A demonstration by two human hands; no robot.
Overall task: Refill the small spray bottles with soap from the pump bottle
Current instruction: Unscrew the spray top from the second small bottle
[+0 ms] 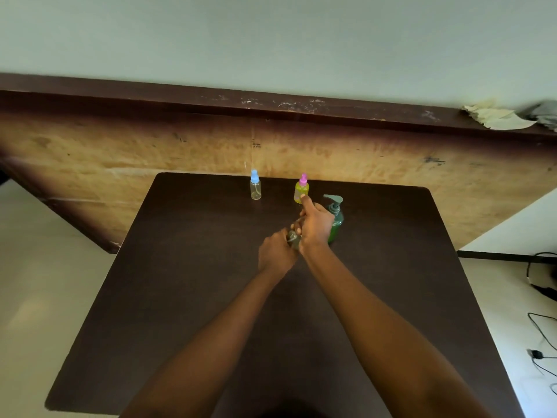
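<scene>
A pale wall (271, 40) fills the far part of the view. Below it a big worn wooden board (150, 152) with a dark top edge stands behind the table; the dark marks (434, 160) on it are too small to read. The dark brown table (180, 297) runs from the near edge to the board.

Both bare forearms reach in from the near side and meet at mid-table. The left hand (277, 254) has its fingers curled round the body of a small bottle (294, 240), which is mostly hidden. The right hand (316, 224) grips the bottle's top, with one digit pointing up. This hand covers part of the green pump bottle (337, 221), which stands just right of it.

Beyond the hands, near the far edge, stand a yellow bottle with a pink cap (301, 190) and, to its left, a clear bottle with a blue cap (255, 187). Crumpled paper (497, 117) lies on the board's top edge at far right. Black cables (539, 321) trail over the white surface on the right.
</scene>
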